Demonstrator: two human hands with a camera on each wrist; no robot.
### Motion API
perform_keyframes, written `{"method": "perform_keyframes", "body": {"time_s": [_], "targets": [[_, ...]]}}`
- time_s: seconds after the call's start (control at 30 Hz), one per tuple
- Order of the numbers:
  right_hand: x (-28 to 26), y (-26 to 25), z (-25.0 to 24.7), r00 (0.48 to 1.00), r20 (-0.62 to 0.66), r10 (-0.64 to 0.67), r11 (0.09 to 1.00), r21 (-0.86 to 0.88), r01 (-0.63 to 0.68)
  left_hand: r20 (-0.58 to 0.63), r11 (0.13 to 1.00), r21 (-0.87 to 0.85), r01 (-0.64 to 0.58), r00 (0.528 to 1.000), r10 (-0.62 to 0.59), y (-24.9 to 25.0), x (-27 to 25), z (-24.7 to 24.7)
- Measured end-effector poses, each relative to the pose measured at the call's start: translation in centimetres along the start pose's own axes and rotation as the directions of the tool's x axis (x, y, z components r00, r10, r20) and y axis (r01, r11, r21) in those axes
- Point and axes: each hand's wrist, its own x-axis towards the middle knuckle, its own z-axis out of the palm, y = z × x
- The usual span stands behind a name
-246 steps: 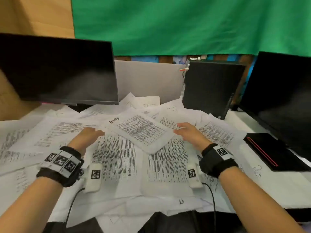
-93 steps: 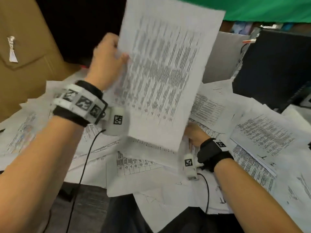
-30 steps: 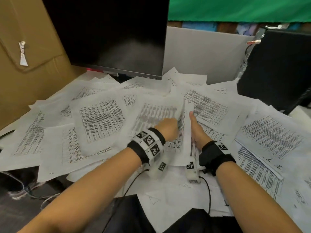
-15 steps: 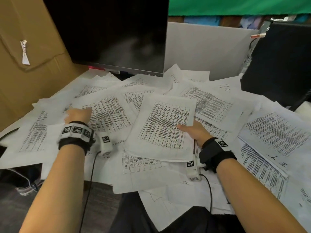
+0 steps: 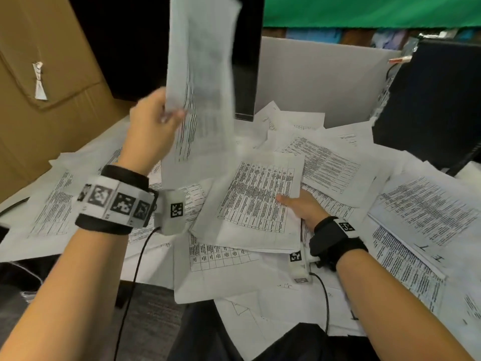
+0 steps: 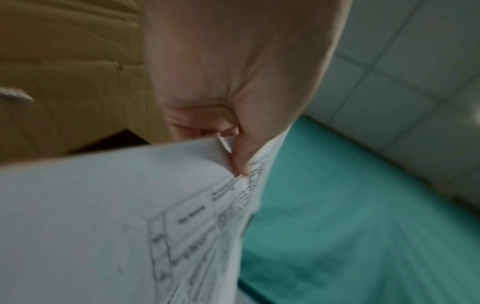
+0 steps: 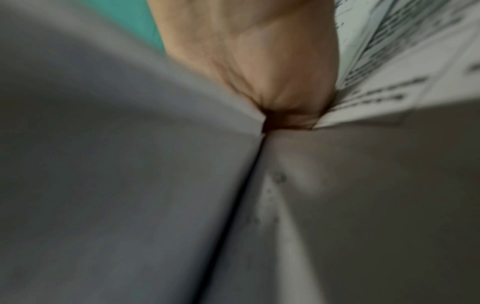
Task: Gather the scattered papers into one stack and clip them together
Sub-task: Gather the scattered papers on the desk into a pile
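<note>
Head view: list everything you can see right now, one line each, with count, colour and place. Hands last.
Lifted sheet: one, white with printed text, held upright over the desk's left side.
Gathered stack: one, white printed tables on top, centre of the desk.
Scattered papers: many, white, spread over the desk all round the stack.
Monitor: one, black, behind the lifted sheet.
Grey panel: one, upright at the back.
Computer tower: one, black, back right.
Cardboard: brown, far left.
Green cloth: top right.
Left hand: pinches the lifted sheet's edge.
Right hand: at the stack's right edge, thumb on top, fingers hidden beneath.
</note>
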Motion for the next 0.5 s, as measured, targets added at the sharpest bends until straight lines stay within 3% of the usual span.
{"method": "perform_keyframes", "body": {"time_s": [0.07,0.17,0.23,0.33,0.4,0.5], "targets": [[0.0,0.0,0.0,1.0,-0.003,0.005,1.0,0.007,-0.005,0.004,0.989,-0.148,0.005,1.0,-0.004,1.4,1.4,-0.3],[-0.1,-0.1,-0.1,1.0,-0.018,-0.011,0.999,-0.044,0.011,0.14,0.983,-0.076,0.166,0.978,-0.154,0.4,2.3,2.9],[-0.2,-0.2,0.0,1.0,-0.016,0.006,0.997,-0.075,-0.007,0.324,0.964,-0.016,0.267,0.913,-0.248,-1.5,1.3,6.6],[-0.1,-0.2,-0.1,1.0,0.004,0.03,0.999,-0.042,-0.029,0.512,0.918,0.071,0.39,0.776,-0.37,-3.9,-1.1,11.3],[-0.7,-0.5,-0.3,0.998,-0.017,0.063,0.994,0.088,-0.062,0.53,0.88,0.137,0.455,0.716,-0.453,-4.9,-2.2,13.0],[-1.1,-0.3,-0.9,0.995,-0.008,0.1,0.958,0.27,-0.094,0.466,0.788,0.351,0.506,0.636,-0.615,-6.0,-3.3,14.3]]}}
